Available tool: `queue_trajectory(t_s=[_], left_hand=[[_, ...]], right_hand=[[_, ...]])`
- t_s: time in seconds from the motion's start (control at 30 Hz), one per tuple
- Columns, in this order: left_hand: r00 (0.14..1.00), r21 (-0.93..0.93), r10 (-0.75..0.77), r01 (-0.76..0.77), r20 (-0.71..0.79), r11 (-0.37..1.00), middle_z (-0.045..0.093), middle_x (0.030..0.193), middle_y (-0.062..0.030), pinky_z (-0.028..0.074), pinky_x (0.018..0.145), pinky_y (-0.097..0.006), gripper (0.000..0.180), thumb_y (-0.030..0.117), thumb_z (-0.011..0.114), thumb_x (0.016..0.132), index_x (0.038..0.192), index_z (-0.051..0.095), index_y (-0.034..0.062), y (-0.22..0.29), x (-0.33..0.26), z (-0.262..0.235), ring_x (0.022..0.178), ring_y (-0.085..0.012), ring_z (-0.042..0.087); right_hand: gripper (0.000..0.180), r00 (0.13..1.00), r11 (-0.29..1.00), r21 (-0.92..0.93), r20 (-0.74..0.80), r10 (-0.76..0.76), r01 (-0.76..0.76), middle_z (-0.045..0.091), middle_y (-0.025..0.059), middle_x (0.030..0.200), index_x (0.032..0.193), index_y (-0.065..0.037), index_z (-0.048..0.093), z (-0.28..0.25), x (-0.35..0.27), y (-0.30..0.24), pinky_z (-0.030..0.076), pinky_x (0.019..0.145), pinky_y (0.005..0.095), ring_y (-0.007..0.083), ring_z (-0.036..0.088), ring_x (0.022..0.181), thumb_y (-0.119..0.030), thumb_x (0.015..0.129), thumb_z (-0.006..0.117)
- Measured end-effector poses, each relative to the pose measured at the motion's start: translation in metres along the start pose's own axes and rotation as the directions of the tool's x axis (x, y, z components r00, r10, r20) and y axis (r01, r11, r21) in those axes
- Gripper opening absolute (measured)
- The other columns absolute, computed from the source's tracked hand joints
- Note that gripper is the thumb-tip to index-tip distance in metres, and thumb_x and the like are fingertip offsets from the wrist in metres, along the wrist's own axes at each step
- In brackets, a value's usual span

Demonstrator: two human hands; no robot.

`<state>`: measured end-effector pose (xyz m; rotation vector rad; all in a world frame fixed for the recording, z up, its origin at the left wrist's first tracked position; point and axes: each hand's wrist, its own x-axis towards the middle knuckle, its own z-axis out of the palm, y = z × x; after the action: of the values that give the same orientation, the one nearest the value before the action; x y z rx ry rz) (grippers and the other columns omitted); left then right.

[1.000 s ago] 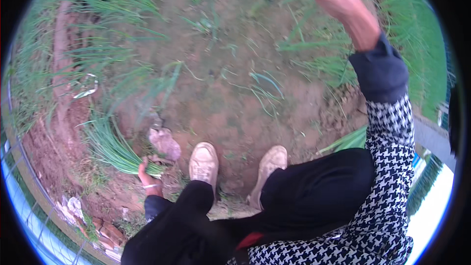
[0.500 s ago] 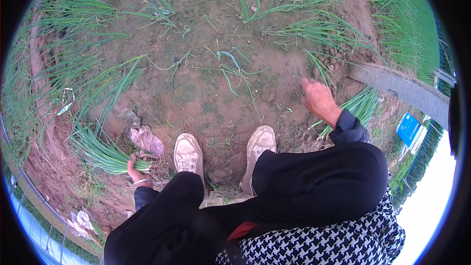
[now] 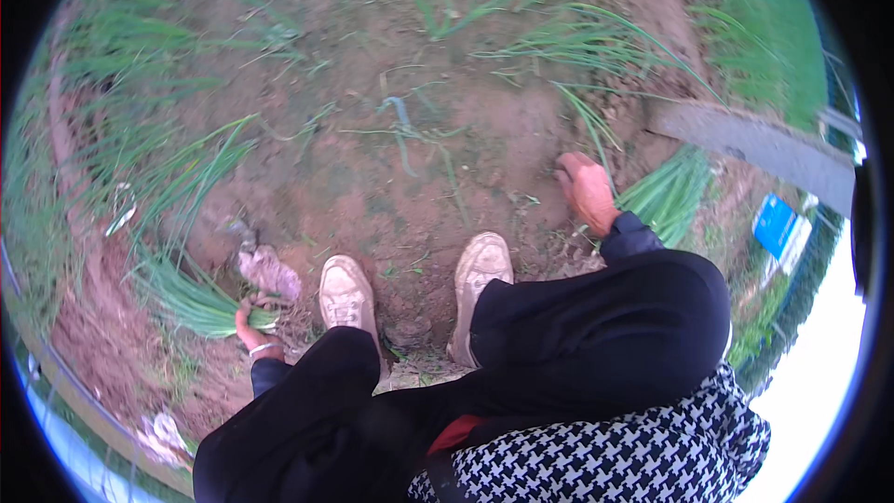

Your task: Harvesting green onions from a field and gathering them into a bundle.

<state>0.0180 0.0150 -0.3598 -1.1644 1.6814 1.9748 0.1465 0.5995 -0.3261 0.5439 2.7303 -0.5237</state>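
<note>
Soil is spread around the shoes. Left of them, a leafy sheaf is clasped near its stem ends by the left grip, presumably to gather the stems; right of them, a green bundle is laid near the right grip, whose closure cannot be told.

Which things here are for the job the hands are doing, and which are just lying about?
For the job:
left green bundle, held by the left hand
right green bundle, beside the right hand

Probably just lying about:
crumpled pinkish thing, near the left hand
blue-and-white thing, far right
whitish scraps, lower left
</note>
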Motion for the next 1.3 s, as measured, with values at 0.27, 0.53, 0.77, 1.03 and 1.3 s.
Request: queue_trajectory(t_s=[0.27, 0.53, 0.77, 1.03, 1.3], left_hand=[[1.0, -0.047, -0.023, 0.024, 0.004, 0.999, 0.059, 0.094, -0.0169, 0.048, 0.069, -0.028, 0.028, 0.018, 0.056, 0.073, 0.093, 0.051, -0.0015, -0.003, 0.004, 0.005, 0.078, -0.023, 0.059], [1.0, -0.018, -0.012, 0.012, -0.006, 1.0, 0.059, 0.093, -0.0182, 0.048, 0.067, -0.028, 0.032, 0.02, 0.053, 0.075, 0.097, 0.05, -0.0045, 0.001, 0.009, -0.001, 0.075, -0.0218, 0.058], [1.0, 0.005, -0.008, 0.008, 0.015, 1.0, 0.06, 0.093, -0.0182, 0.048, 0.068, -0.028, 0.031, 0.02, 0.053, 0.075, 0.096, 0.05, -0.0035, 0.002, 0.01, -0.001, 0.076, -0.0216, 0.058], [1.0, 0.018, -0.003, 0.003, 0.003, 1.0, 0.06, 0.093, -0.0193, 0.048, 0.069, -0.029, 0.032, 0.019, 0.053, 0.075, 0.096, 0.05, -0.0042, 0.001, 0.007, 0.002, 0.077, -0.0228, 0.059], [0.999, 0.032, 0.021, -0.019, -0.048, 0.999, 0.06, 0.091, -0.0204, 0.049, 0.066, -0.029, 0.034, 0.018, 0.051, 0.074, 0.096, 0.051, -0.0078, 0.0, 0.009, 0.007, 0.075, -0.0231, 0.059]], right_hand=[[0.016, 0.965, 0.978, 0.187, -0.227, 0.13, -0.088, 0.059, 0.0159, 0.083, 0.089, -0.002, 0.06, 0.018, -0.011, 0.0, 0.047, 0.067, 0.0405, 0.0353, 0.058, 0.076, -0.006, 0.073, 0.062], [0.017, 0.988, 0.971, 0.186, 0.0, 0.152, -0.15, 0.061, 0.0186, 0.085, 0.085, 0.0, 0.061, 0.007, 0.003, -0.006, 0.046, 0.072, 0.0417, 0.0369, 0.058, 0.082, -0.012, 0.073, 0.062], [0.016, 0.994, 0.97, 0.22, 0.042, 0.101, -0.108, 0.061, 0.0186, 0.083, 0.083, -0.001, 0.061, -0.001, 0.003, -0.006, 0.045, 0.073, 0.0415, 0.036, 0.058, 0.081, -0.013, 0.073, 0.059], [0.012, 0.887, 0.686, 0.602, 0.087, 0.453, -0.409, 0.059, 0.0138, 0.071, 0.079, -0.002, 0.053, 0.011, -0.043, -0.009, 0.047, 0.067, 0.035, 0.0229, 0.06, 0.073, -0.01, 0.073, 0.059], [0.024, 0.773, 0.86, 0.289, -0.383, 0.506, -0.42, 0.06, 0.0226, 0.08, 0.089, 0.0, 0.054, -0.004, 0.007, 0.008, 0.047, 0.068, 0.0421, 0.0373, 0.06, 0.077, -0.017, 0.076, 0.063]])
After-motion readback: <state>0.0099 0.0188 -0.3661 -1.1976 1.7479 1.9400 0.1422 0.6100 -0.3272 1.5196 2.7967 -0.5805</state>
